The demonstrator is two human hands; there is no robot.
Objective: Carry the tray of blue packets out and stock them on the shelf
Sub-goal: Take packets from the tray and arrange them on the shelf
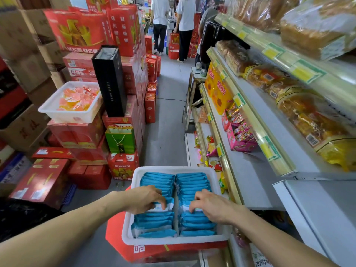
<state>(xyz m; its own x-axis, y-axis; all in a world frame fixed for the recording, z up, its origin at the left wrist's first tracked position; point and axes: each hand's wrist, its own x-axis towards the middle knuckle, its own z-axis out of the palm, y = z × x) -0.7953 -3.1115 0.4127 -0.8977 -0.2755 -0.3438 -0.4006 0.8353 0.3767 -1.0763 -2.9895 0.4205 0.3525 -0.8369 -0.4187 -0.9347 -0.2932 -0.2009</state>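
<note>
A white tray (134, 178) rests on a red box (154, 251) in the aisle, low in the middle of the view. Two rows of blue packets (190, 180) stand on edge inside it. My left hand (143, 199) reaches into the left row, fingers curled around a packet there. My right hand (210, 205) does the same in the right row. The shelf (256, 182) stands right beside the tray, with a bare white stretch on its middle level.
Red gift boxes (86, 29) and cartons are stacked along the left. A white bin of orange sweets (75, 101) sits on them. Bread and snacks fill the shelves on the right. Two people (173, 26) stand far down the aisle.
</note>
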